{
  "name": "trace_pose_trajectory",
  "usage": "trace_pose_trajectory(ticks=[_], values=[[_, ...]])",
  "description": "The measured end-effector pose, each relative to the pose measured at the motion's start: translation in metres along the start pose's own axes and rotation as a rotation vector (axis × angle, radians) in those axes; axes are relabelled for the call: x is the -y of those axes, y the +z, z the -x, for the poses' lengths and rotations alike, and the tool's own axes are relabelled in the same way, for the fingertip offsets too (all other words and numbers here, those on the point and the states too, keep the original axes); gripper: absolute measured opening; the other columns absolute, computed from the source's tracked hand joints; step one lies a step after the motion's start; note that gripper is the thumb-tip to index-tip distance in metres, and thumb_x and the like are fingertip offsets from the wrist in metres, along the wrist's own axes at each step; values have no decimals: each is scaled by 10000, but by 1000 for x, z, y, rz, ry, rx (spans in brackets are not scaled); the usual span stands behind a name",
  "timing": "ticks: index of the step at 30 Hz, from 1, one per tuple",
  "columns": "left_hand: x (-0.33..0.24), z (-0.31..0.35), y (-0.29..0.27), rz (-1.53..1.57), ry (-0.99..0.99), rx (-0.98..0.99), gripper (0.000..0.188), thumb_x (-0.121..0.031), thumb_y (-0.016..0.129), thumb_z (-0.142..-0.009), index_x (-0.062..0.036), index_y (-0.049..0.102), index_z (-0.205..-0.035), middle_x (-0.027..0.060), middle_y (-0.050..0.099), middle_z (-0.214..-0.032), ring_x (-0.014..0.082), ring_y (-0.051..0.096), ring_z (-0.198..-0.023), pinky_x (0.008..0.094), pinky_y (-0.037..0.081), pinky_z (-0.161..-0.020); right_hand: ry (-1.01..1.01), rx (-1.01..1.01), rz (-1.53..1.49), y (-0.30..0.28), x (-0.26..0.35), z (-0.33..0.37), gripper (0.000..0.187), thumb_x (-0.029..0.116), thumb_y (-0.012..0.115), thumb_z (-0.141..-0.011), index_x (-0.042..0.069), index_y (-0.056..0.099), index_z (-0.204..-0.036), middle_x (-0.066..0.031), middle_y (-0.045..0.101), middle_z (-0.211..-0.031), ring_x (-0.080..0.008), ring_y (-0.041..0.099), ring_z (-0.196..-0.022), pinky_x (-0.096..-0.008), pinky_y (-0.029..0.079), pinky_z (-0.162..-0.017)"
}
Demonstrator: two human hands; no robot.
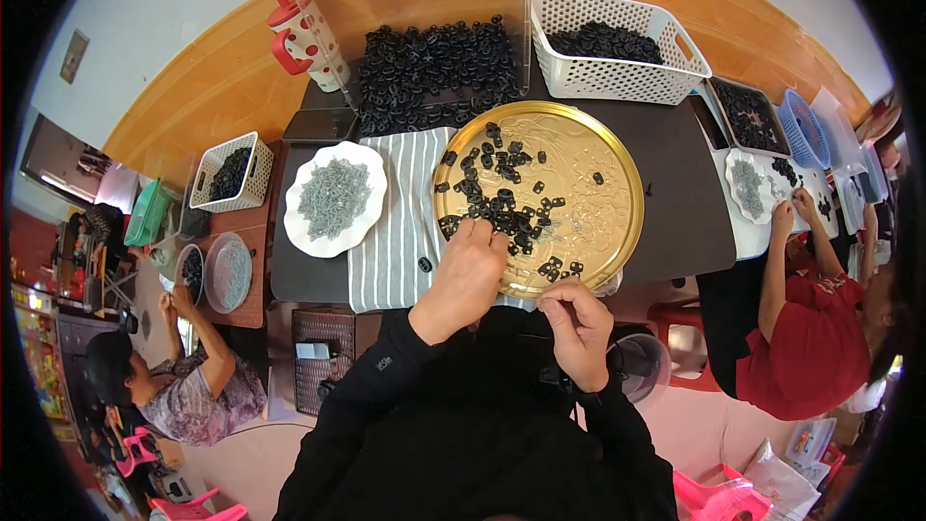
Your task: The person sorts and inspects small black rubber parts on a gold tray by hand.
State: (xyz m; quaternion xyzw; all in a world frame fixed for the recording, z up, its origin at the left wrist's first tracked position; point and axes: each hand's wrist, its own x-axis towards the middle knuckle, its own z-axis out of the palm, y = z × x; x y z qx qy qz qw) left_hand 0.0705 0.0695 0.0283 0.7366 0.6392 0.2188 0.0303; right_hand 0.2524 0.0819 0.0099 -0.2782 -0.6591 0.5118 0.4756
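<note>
A round gold tray (610, 222) lies before me, with small black plastic pieces (503, 207) scattered mostly over its left half. Over the tray's lower left part, my left hand (468, 272) is closed, its fingertips down among the pieces. What those fingers hold, if anything, is hidden. Just off the tray's near edge, my right hand (581, 336) has thumb and forefinger pressed together. Anything in that pinch is too small to name. To the left, a white scalloped plate (376, 174) bears a heap of small grey metal parts (333, 198), beside a grey striped cloth (400, 222).
Behind the tray stand a clear bin heaped with black pieces (434, 72) and a white perforated basket (627, 85). A red-dotted tumbler (323, 53) and a dark flat tray (320, 125) are back left. People work at left (198, 391) and right (810, 342).
</note>
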Motion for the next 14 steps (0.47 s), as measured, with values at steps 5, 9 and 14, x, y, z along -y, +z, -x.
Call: trace_pose_trajectory(ticks=[5,9,14], values=[[12,10,2,188,-69,-250,159,49,533,-766,52,603,-908,183,539,-824,347,535,-792,386,446,-699,61,3,-22,8,5,-1,23,-56,561,-860,-34,555,-858,-54,560,-790,-100,497,-676,-215,399,-619],[21,30,-6,893,-279,-198,191,20,521,-884,23,634,-1038,73,584,-834,173,554,-731,269,432,-655,54,1,-28,24,13,-9,13,-50,558,-868,-37,560,-867,-44,559,-802,-88,495,-685,-206,393,-619],[29,59,-1,1504,-363,-141,291,-27,546,-918,-37,610,-1202,22,602,-966,87,521,-806,223,444,-740,52,34,-15,53,11,-18,28,-45,542,-881,-41,562,-901,-73,586,-855,-117,540,-774,-218,426,-706]])
